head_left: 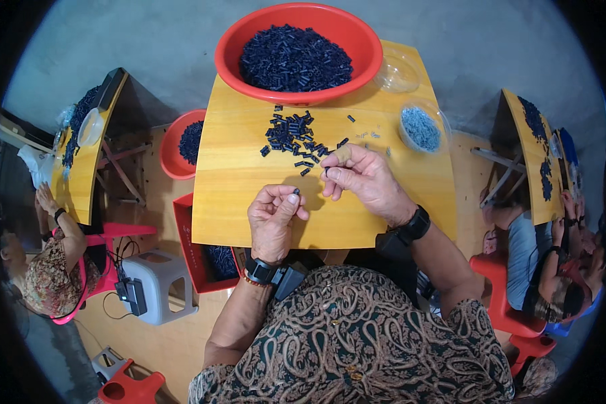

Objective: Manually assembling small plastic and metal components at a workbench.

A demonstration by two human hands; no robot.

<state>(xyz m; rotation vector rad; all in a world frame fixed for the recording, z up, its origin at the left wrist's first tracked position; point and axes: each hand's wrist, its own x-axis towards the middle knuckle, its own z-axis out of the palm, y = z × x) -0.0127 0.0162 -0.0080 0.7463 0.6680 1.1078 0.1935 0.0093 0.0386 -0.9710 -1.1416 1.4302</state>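
Above the near part of the yellow table (229, 202), my left hand (274, 214) is closed in a pinch on a small dark piece (296, 192). Up and to its right, my right hand (365, 176) pinches thumb to forefinger, with a tan wrap on one finger. A dark speck shows at those fingertips, too small to name. Just beyond both hands lies a loose pile of small dark tube-like pieces (291, 131), several strewn toward my right hand. A clear tub of tiny pale-blue parts (421, 128) stands right of it, with a few clear bits on the wood nearby.
A red basin (225, 50) heaped with dark pieces stands at the table's far edge, beside a clear empty bowl (398, 73). Left of the table are another red basin (170, 151), a red crate (190, 252) and a grey stool (156, 283). Other people sit at tables on both sides.
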